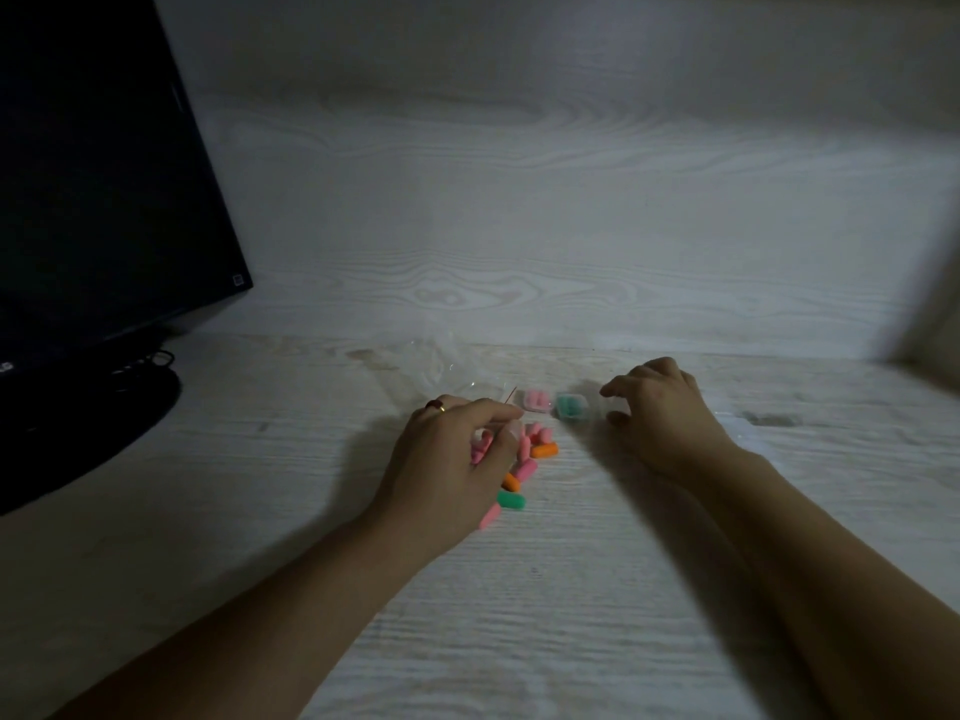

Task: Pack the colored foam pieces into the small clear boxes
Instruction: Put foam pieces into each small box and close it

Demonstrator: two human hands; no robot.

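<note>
Pink, orange and green foam pieces [524, 467] lie scattered on a pale wood-grain desk [571, 589], partly beneath the left hand [457, 454], whose curled fingers' hold cannot be told. The right hand [654, 407] pinches a clear box [610, 407]; neighbouring boxes hold pink [537, 400] and green [571, 406] pieces.

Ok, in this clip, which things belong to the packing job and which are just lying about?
Belongs to the job:
loose pink, orange and green foam pieces by the left hand
small clear box holding pink pieces
small clear box holding green pieces
right hand, at a third clear box

Lying about:
black monitor
crumpled clear plastic bag
</note>
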